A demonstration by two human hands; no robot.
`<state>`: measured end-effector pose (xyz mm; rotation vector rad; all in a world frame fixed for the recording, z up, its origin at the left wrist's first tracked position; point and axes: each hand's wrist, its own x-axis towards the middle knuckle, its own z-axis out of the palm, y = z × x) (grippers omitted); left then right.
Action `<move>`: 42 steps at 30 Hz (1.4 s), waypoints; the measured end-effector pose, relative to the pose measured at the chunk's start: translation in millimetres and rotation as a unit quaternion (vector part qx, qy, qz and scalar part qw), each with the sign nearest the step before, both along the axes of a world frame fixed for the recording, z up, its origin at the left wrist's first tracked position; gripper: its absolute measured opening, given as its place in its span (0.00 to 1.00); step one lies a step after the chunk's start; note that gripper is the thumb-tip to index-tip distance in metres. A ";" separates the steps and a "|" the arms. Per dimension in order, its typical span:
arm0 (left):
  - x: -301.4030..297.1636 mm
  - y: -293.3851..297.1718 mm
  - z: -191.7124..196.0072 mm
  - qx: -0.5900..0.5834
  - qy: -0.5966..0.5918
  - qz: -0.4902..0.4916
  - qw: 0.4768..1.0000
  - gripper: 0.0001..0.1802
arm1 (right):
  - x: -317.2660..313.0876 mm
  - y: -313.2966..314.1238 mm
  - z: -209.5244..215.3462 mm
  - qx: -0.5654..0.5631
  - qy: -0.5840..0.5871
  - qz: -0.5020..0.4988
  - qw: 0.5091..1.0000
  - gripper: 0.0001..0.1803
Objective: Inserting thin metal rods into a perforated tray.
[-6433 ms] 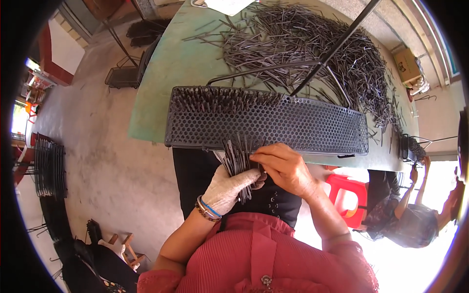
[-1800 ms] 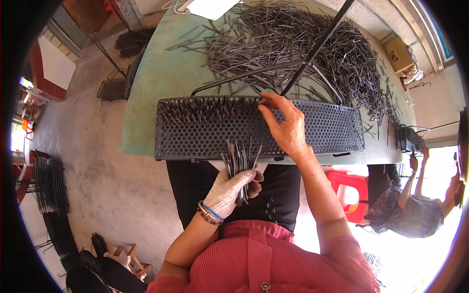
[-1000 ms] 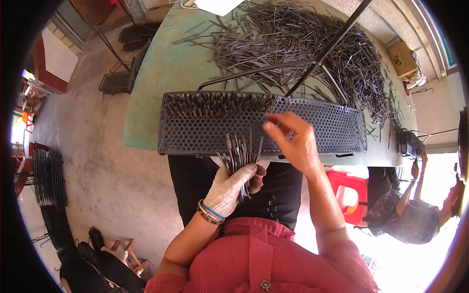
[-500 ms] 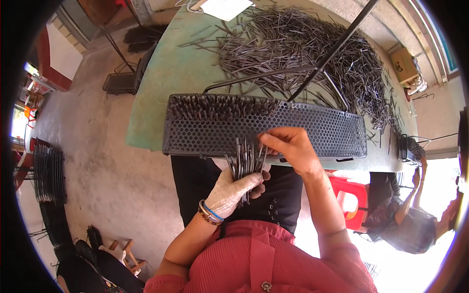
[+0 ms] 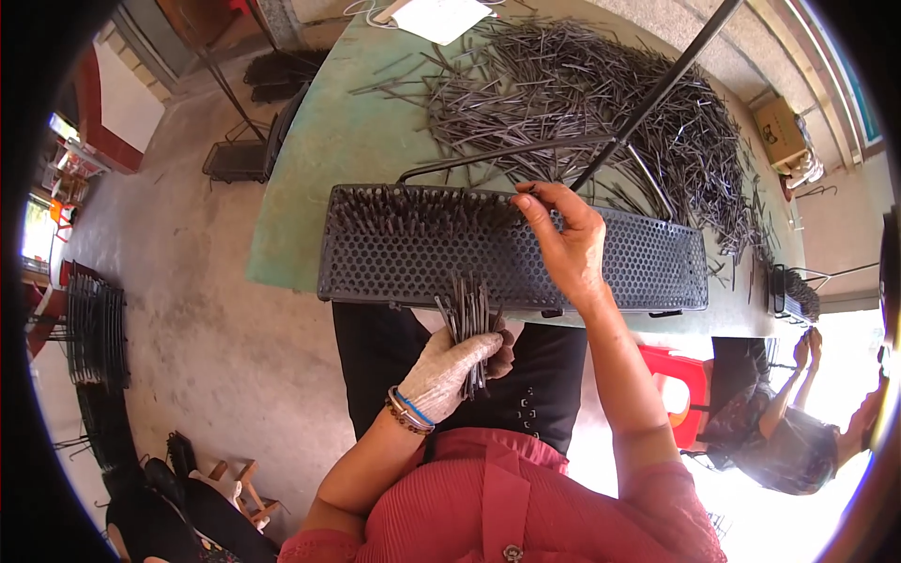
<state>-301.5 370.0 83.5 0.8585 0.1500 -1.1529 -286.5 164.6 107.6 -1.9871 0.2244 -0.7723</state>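
Observation:
A long black perforated tray (image 5: 638, 267) lies across the table's near edge. Thin dark rods (image 5: 404, 211) stand upright in its holes along the far left part. My left hand (image 5: 441, 371), in a pale glove, is closed round a bundle of similar dark rods (image 5: 466, 314), just in front of the tray. Over the far rows, at the right end of the standing rods, my bare right hand (image 5: 571, 244) pinches a thin dark rod between thumb and fingers. Most of that rod is hidden by the fingers.
Loose rods (image 5: 582, 94) lie heaped on the green table (image 5: 319, 178) behind the tray. A black metal frame (image 5: 648, 94) rises from the tray's far side. At right, another person (image 5: 788, 422) works at a similar tray (image 5: 788, 291), near a red stool (image 5: 680, 394).
My right hand has moved from the bundle up and away to the tray's far rows. My left hand stays closed on the bundle in nearly the same place.

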 end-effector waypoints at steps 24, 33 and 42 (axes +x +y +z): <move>7.7 2.8 -2.6 0.031 -0.008 -0.040 0.999 0.11 | 5.0 15.1 -21.1 -0.145 -0.034 -0.048 0.988 0.10; 7.8 5.5 -6.2 0.008 -0.007 -0.045 0.999 0.11 | 7.0 14.9 -14.0 -0.235 -0.025 0.000 0.972 0.14; 6.5 2.4 0.5 -0.004 0.036 -0.022 0.999 0.14 | 10.2 14.9 -16.9 -0.246 -0.032 -0.039 0.968 0.12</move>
